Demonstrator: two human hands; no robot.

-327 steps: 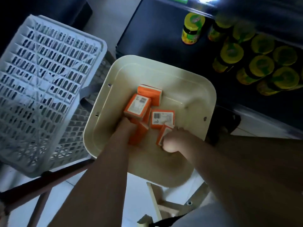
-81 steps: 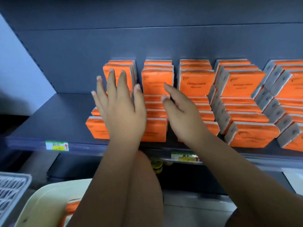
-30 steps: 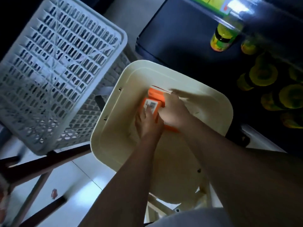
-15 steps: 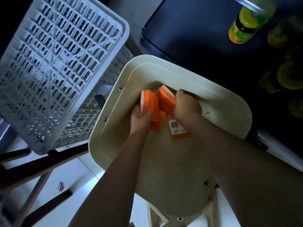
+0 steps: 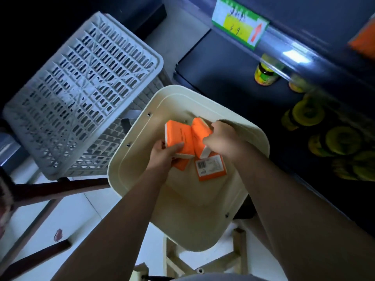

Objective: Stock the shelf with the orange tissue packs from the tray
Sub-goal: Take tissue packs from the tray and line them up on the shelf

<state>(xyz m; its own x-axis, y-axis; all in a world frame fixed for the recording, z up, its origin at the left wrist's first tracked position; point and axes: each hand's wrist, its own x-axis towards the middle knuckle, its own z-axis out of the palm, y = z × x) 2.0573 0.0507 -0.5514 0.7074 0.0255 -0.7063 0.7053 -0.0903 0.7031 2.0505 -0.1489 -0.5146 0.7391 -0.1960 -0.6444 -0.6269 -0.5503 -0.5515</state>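
Orange tissue packs (image 5: 178, 136) in thin plastic wrap are split between my hands and the cream plastic tray (image 5: 192, 209). My left hand (image 5: 162, 157) grips one upright; my right hand (image 5: 223, 138) curls round a second pack (image 5: 199, 134), and the two packs touch just above the tray. Two more lie on its floor: a barcode-up pack (image 5: 211, 168) and one half hidden under my left hand (image 5: 181, 164). I judge the stocking nearly done. These two go up to the dark blue metal shelf (image 5: 294, 53), then the last two.
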